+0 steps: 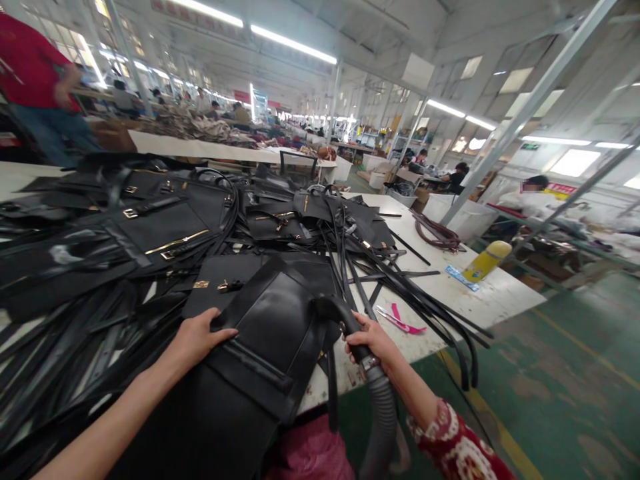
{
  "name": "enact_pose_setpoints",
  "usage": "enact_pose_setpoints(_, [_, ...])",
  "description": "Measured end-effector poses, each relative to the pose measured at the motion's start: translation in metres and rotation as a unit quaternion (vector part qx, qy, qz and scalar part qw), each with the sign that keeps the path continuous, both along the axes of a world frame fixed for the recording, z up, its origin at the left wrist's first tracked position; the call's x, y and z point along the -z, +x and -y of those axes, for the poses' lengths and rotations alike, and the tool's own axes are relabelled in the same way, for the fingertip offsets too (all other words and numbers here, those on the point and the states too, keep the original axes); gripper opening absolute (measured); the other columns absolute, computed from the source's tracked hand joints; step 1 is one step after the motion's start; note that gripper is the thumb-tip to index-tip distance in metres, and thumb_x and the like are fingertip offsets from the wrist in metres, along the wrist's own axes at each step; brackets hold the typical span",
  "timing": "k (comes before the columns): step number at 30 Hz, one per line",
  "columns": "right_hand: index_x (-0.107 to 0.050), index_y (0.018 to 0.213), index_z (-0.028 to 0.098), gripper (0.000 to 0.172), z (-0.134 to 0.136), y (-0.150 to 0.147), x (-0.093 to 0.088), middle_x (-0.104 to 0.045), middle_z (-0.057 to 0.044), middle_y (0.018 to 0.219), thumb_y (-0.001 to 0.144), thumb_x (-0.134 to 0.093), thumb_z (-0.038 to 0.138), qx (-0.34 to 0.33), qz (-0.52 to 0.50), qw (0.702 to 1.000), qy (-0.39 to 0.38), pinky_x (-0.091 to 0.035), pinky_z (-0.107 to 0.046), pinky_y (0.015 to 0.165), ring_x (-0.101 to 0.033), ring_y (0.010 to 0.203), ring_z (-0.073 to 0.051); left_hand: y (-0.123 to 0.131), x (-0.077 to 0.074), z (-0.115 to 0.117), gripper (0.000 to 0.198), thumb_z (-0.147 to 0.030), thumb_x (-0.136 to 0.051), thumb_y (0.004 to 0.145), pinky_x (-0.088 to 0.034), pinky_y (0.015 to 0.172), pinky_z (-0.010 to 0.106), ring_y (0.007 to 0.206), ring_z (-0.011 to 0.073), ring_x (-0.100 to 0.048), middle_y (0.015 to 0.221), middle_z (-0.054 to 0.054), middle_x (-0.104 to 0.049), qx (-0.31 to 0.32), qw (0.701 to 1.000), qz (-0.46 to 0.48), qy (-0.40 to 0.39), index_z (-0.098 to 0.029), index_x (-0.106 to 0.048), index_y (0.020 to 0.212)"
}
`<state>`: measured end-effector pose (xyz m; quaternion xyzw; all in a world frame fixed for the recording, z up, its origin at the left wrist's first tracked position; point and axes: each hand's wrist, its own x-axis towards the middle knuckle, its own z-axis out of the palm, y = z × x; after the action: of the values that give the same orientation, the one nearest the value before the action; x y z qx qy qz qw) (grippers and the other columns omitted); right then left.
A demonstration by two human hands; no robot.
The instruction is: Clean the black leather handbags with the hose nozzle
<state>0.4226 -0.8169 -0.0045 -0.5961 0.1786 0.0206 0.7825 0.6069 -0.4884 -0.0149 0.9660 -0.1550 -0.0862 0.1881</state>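
My left hand (203,339) grips the side of a black leather bag panel (273,313), thumb on top and the other fingers partly hidden. The panel is tilted and has stitched seams and a raised band across it. My right hand (373,339) is closed around a black hose nozzle (336,310), whose curved end is close over the panel's right side. I cannot tell whether it touches. From a metal clamp below my fingers, a grey corrugated hose (381,413) runs down past the table edge. Under the held panel lies another black panel (207,277) with gold-coloured fittings.
Black bag parts (165,227) with buckles and zips are heaped across the white table (400,227). Black straps (430,313) overhang its right edge. Pink-handled snips (403,322), a yellow bottle (487,261) and coiled brown straps (437,232) lie right. A person in red (35,67) stands far left.
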Motion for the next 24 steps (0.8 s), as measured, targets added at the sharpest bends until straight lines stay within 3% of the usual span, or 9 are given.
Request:
enact_pose_setpoints(6, [-0.042, 0.124, 0.011, 0.076, -0.004, 0.054, -0.011, -0.059, 0.004, 0.054, 0.052, -0.066, 0.011, 0.010, 0.037, 0.999, -0.018, -0.045, -0.023, 0.035, -0.056, 0.041, -0.015, 0.003, -0.003, -0.004, 0.060, -0.060, -0.057, 0.058, -0.046, 0.078, 0.032, 0.093, 0.0305, -0.060, 0.096, 0.012, -0.066, -0.016, 0.999, -0.001, -0.028, -0.013, -0.059, 0.096])
enact_pose_setpoints(11, [-0.038, 0.128, 0.018, 0.080, -0.024, 0.071, -0.026, -0.061, 0.005, 0.061, 0.053, -0.066, 0.011, 0.003, 0.088, 0.996, -0.023, -0.047, -0.022, 0.037, -0.056, 0.041, -0.012, -0.002, -0.006, -0.013, 0.053, -0.055, -0.062, 0.056, -0.047, 0.077, 0.032, 0.092, 0.0290, -0.061, 0.094, 0.008, -0.067, -0.049, 0.990, -0.050, -0.126, -0.016, -0.060, 0.091])
enact_pose_setpoints(14, [-0.050, 0.118, 0.017, 0.070, -0.035, 0.079, -0.033, -0.062, 0.004, 0.060, 0.051, -0.069, 0.009, -0.058, 0.077, 0.995, -0.017, -0.047, -0.024, 0.036, -0.057, 0.040, -0.014, -0.005, -0.010, -0.013, 0.049, -0.052, -0.065, 0.056, -0.050, 0.074, 0.032, 0.087, 0.0270, -0.063, 0.089, 0.005, -0.069, -0.059, 0.966, -0.135, -0.211, -0.018, -0.059, 0.091])
enact_pose_setpoints(17, [-0.053, 0.112, 0.014, 0.059, -0.046, 0.104, -0.034, -0.061, 0.003, 0.056, 0.055, -0.069, 0.010, -0.082, 0.050, 0.995, -0.020, -0.048, -0.025, 0.035, -0.058, 0.040, -0.015, -0.009, -0.015, -0.014, 0.048, -0.047, -0.069, 0.054, -0.051, 0.074, 0.031, 0.084, 0.0242, -0.065, 0.089, 0.003, -0.069, -0.108, 0.923, -0.215, -0.300, -0.021, -0.057, 0.093])
enact_pose_setpoints(21, [-0.051, 0.111, 0.014, 0.041, -0.058, 0.132, -0.036, -0.059, 0.005, 0.058, 0.072, -0.063, 0.017, -0.042, 0.048, 0.997, -0.045, -0.047, -0.020, 0.037, -0.054, 0.040, -0.009, -0.024, -0.018, -0.017, 0.050, -0.041, -0.073, 0.051, -0.052, 0.073, 0.031, 0.081, 0.0231, -0.065, 0.083, 0.003, -0.070, -0.150, 0.889, -0.273, -0.335, -0.020, -0.056, 0.094])
enact_pose_setpoints(24, [-0.046, 0.117, 0.014, 0.056, -0.057, 0.124, -0.040, -0.057, 0.007, 0.054, 0.064, -0.066, 0.013, 0.000, 0.075, 0.995, -0.059, -0.045, -0.020, 0.035, -0.053, 0.038, -0.010, -0.039, -0.022, -0.016, 0.042, -0.031, -0.072, 0.050, -0.052, 0.071, 0.032, 0.075, 0.0230, -0.066, 0.077, 0.001, -0.070, -0.136, 0.887, -0.278, -0.341, -0.019, -0.059, 0.088])
